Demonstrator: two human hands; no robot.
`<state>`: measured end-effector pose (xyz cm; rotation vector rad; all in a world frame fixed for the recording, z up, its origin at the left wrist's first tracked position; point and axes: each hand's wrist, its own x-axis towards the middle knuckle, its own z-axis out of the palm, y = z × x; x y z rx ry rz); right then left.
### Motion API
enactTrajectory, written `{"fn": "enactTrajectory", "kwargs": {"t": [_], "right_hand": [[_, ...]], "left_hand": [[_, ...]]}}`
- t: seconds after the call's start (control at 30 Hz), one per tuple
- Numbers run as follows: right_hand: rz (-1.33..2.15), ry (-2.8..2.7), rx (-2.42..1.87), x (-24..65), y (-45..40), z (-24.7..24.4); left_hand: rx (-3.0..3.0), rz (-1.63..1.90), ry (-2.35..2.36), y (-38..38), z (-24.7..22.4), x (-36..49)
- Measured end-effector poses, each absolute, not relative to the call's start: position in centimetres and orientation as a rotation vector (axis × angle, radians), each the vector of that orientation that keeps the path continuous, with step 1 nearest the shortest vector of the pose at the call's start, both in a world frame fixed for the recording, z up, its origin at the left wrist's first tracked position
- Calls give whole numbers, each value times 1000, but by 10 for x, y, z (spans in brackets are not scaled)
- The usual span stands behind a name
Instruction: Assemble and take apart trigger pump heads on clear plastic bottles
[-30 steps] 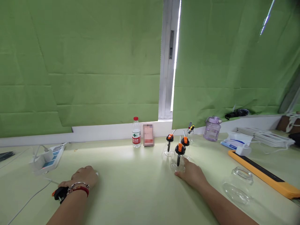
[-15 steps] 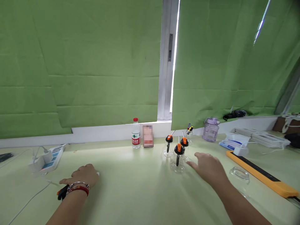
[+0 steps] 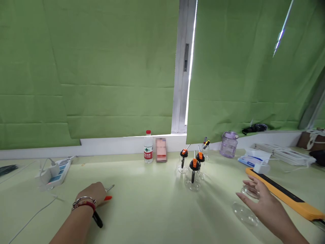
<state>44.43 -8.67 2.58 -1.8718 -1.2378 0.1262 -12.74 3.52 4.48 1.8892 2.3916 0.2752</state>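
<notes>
On the left, my left hand (image 3: 93, 194) is closed around a black-and-orange tool (image 3: 98, 219). Its black handle end sticks out below the wrist; an orange part and a thin metal shaft show past the fingers. My right hand (image 3: 259, 198) curls round the rim of a clear glass jar (image 3: 245, 214), thumb on the near left side and fingers behind. Between the hands, nearer the right one, several glass jars (image 3: 192, 186) stand grouped, with similar black-and-orange tools (image 3: 194, 165) in them, metal shafts up.
A red-capped water bottle (image 3: 148, 149) and a pinkish box (image 3: 161, 150) stand by the wall. A purple jug (image 3: 228, 145), tissue pack (image 3: 250, 159) and long orange-and-black bar (image 3: 286, 193) are on the right. A white power strip (image 3: 59, 173) with cables lies left.
My left hand has closed on the tool and lifted it, turning it rightward. My right hand has moved right and nearer to me, onto the glass jar, which has shifted left.
</notes>
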Motion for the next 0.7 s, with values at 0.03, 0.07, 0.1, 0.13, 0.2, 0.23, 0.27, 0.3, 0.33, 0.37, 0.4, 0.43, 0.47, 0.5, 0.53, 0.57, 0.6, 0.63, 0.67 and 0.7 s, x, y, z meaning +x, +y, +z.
{"fn": "enactTrajectory", "kwargs": {"t": [0.03, 0.07, 0.1, 0.13, 0.2, 0.23, 0.27, 0.3, 0.33, 0.37, 0.4, 0.43, 0.47, 0.5, 0.53, 0.57, 0.6, 0.63, 0.67, 0.7], "right_hand": [[182, -1222, -1835, 435, -87, 23], [260, -1246, -1791, 423, -87, 20], [344, -1271, -1739, 411, -87, 19], [414, -1308, -1705, 399, -86, 17], [547, -1394, -1664, 375, -85, 13], [612, -1429, -1652, 364, -84, 10], [648, -1473, -1633, 354, -83, 7], [665, -1535, -1602, 345, -83, 3], [661, -1592, -1561, 336, -83, 0], [675, -1655, -1524, 328, -83, -3], [696, -1706, -1495, 321, -83, -6], [714, -1755, -1466, 315, -82, -7], [724, -1799, -1443, 309, -81, -9], [724, -1833, -1426, 303, -80, -9], [716, -1865, -1410, 297, -77, -9], [705, -1898, -1395, 292, -74, -9], [688, -1924, -1383, 286, -70, -8], [670, -1951, -1372, 281, -66, -8], [650, -1974, -1361, 275, -61, -7], [634, -1991, -1356, 270, -55, -7]], "left_hand": [[1888, 241, 2372, 34, 45, -119], [1890, 209, 2354, 32, 46, -111], [1906, 190, 2339, 29, 47, -102], [1927, 174, 2320, 26, 47, -92], [1975, 148, 2279, 18, 48, -74], [2004, 141, 2254, 13, 48, -66], [2030, 136, 2227, 9, 49, -58], [2055, 133, 2200, 5, 49, -50], [2080, 134, 2172, 1, 49, -44], [2101, 139, 2146, -3, 49, -38], [2116, 141, 2122, -6, 49, -33], [2130, 145, 2094, -9, 50, -28], [2139, 148, 2062, -11, 51, -24], [2144, 154, 2023, -12, 52, -21], [2141, 158, 1981, -14, 54, -19], [2128, 161, 1938, -15, 56, -19], [2112, 158, 1896, -16, 59, -20], [2097, 146, 1855, -17, 61, -22], [2086, 127, 1818, -18, 64, -25], [2081, 102, 1780, -19, 66, -28]]}}
